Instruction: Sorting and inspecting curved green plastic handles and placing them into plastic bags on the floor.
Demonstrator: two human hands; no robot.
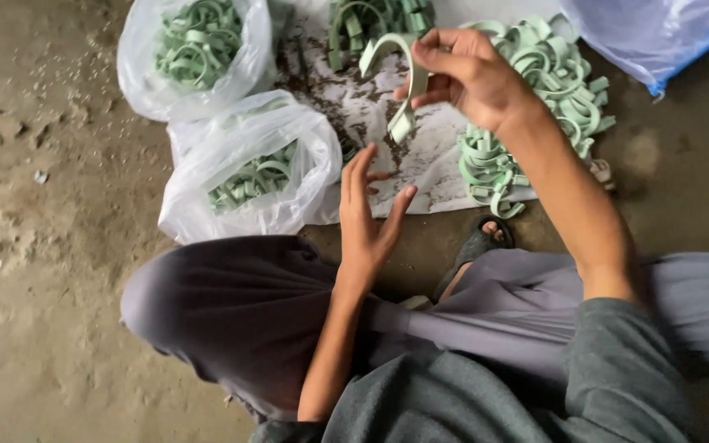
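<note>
The right hand (pixel 471 75) pinches a green clip (pixel 401 78) up for a look, the left hand (pixel 368 215) open below, empty.

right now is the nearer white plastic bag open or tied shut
Open. The nearer white bag has its mouth spread wide, and the pale green clips inside show through the opening; no knot is visible.
</note>
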